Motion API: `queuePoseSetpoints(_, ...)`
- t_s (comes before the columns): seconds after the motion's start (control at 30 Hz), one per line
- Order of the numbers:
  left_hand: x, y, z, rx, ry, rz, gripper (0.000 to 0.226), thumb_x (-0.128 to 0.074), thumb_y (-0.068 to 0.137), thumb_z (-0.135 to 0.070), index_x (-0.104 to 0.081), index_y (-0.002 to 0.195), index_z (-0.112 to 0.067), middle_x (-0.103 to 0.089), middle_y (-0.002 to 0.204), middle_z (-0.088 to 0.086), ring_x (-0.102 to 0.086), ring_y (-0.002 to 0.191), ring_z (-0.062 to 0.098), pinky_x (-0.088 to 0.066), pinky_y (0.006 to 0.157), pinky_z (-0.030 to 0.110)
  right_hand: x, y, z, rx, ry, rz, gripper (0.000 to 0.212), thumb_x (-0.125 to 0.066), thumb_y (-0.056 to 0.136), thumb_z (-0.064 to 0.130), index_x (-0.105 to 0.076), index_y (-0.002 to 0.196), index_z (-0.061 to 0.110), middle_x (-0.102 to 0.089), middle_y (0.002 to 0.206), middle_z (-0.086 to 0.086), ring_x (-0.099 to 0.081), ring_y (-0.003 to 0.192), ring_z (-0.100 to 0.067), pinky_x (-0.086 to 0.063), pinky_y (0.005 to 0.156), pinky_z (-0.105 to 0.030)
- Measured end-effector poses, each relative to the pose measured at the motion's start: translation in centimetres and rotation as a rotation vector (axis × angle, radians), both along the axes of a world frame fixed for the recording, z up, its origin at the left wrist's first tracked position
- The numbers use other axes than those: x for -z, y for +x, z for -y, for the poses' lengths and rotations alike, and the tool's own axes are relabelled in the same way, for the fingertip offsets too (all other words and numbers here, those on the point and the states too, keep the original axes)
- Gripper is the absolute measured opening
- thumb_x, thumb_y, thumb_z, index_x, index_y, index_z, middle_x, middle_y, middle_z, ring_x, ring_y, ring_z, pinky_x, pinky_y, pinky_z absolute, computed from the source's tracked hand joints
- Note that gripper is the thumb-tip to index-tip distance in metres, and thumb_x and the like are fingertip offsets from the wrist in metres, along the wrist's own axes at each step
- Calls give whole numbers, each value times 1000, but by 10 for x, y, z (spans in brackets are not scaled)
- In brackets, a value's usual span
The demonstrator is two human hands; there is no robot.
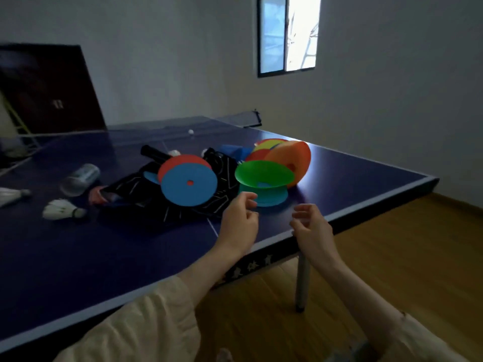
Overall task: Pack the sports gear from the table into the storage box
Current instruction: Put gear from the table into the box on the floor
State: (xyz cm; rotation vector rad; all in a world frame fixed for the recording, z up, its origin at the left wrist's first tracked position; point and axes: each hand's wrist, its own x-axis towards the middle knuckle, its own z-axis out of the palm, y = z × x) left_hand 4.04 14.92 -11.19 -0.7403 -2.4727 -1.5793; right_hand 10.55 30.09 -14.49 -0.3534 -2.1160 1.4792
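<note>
Both hands, left (239,218) and right (311,226), hover loosely curled and empty over the counter (78,257) near the green cone (262,175).

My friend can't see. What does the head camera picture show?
Two empty hands, left and right, reach toward colourful disc cones on a blue ping-pong table. Shuttlecocks and a black bag lie nearby.

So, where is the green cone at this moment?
In the head view the green cone sits upside down on a teal cone, right of centre on the table, just beyond the left hand.
</note>
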Motion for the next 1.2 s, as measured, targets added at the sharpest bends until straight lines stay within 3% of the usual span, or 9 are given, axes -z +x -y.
queuePoseSetpoints(0.13,-4,-45,50,-212,124,133,29,-49,92,-4,-50,118,-18,-52,119,6,-59,95,20,-55,84,43,-7,-46,16,37,59,51,28,-60,90,14,-56,117,17,-65,111,0,-65,97,-19,-53,90,-46)
queuePoseSetpoints(0.23,3,-66,76,-410,229,185,27,-52,92,-7,-48,114,-21,-36,124,3,-56,83,18,-53,67,31,-8,-76,36,-27,-55,60,27,-60,89,12,-55,115,20,-65,114,-2,-65,90,-18,-56,85,-46)
queuePoseSetpoints(0.37,11,-89,91,-453,313,263,33,-56,89,-12,-51,119,-26,-39,129,3,-58,85,18,-45,59,24,-16,-114,68,-211,-657,155,31,-55,93,-1,-44,119,12,-53,117,-15,-61,105,-31,-58,73,-39)
queuePoseSetpoints(0.47,12,-104,91,-386,369,346,34,-57,90,-12,-54,121,-25,-57,105,0,-56,80,11,-49,64,22,-22,-131,85,-276,-974,172,8,-47,95,-7,-51,99,-1,-53,105,-16,-62,96,-34,-54,70,-36)
queuePoseSetpoints(0.6,24,-119,85,-333,508,463,35,-59,90,-11,-57,124,-17,-56,121,2,-57,104,15,-48,94,32,-17,-143,83,-246,-933,247,17,-57,93,2,-52,109,-1,-57,99,-12,-61,82,-17,-47,58,-24)
queuePoseSetpoints(0.73,32,-115,79,-433,745,371,16,-60,92,-9,-65,106,-15,-63,104,-2,-60,91,7,-50,74,22,-17,-149,80,-274,-828,332,19,-71,86,11,-57,98,6,-43,55,0,-40,48,-9,-34,39,-19)
queuePoseSetpoints(0.87,37,-112,81,-499,820,302,13,-59,92,-5,-60,102,-13,-59,104,3,-60,85,9,-50,66,22,-17,-143,88,-262,-624,307,28,-61,89,3,-54,114,15,-47,64,-2,-39,50,-10,-34,40,-21)
queuePoseSetpoints(1.0,29,-107,83,-485,867,331,30,-52,94,2,-48,121,-11,-52,117,7,-60,96,18,-53,67,27,-17,-120,87,-361,-597,130,29,-47,81,-3,-44,60,16,-41,55,2,-39,42,-10,-28,36,-19)
queuePoseSetpoints(1.2,17,-84,101,-485,772,218,32,-52,94,1,-48,117,-21,-52,129,7,-59,107,21,-56,81,36,-22,-93,88,-413,-673,0,21,-50,63,8,-32,58,19,-33,61,-2,-35,54,-17,-27,53,-30)
